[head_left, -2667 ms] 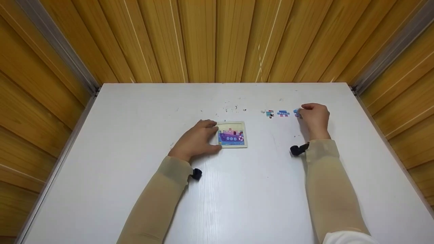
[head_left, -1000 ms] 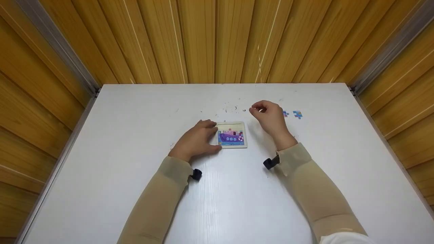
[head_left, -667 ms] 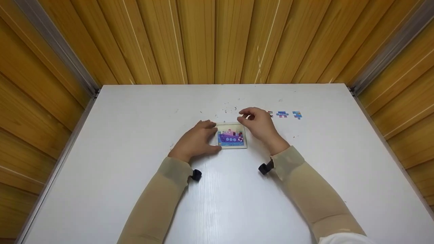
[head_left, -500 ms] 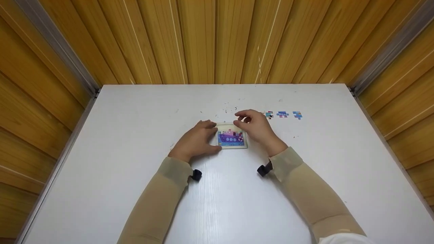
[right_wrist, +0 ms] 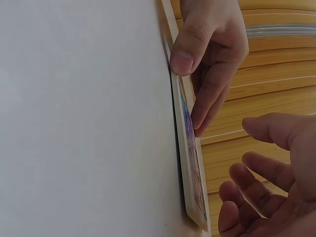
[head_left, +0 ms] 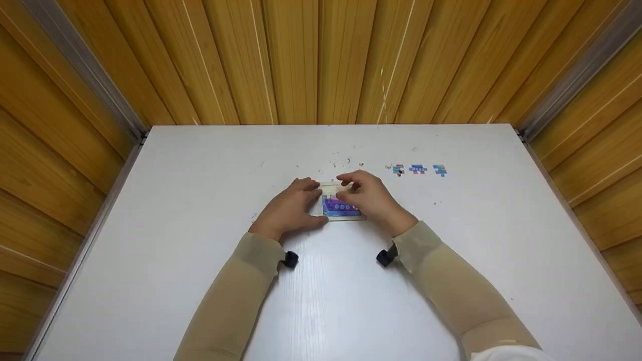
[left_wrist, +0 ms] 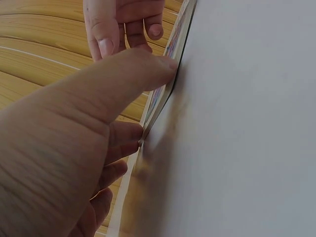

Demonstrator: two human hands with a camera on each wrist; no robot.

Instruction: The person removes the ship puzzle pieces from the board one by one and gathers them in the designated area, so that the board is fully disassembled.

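Observation:
A small jigsaw puzzle in a pale tray [head_left: 346,218] lies mid-table, its picture a purple ship [head_left: 337,206] on blue. My left hand [head_left: 293,205] holds the tray's left side, thumb at the near edge and fingers at the far corner. Over the upper part of the puzzle hovers my right hand [head_left: 373,200], hiding some of the picture. In the right wrist view the right hand's fingers [right_wrist: 269,170] are spread, thumb apart, with nothing between them. Loose jigsaw pieces, one red and teal [head_left: 398,170], one blue and pink [head_left: 418,169] and one blue [head_left: 440,170], lie to the right.
The white table [head_left: 200,165] has small dark specks and marks beyond the tray. Behind it stands a wall of yellow-brown wood-look panels [head_left: 296,60], with similar panels at both sides. Black wrist cameras sit on both cuffs.
My right hand has left the rightmost piece, which stays on the table, and moved left over the loose pieces to the puzzle. Its fingers now reach over the picture. My left hand stays put.

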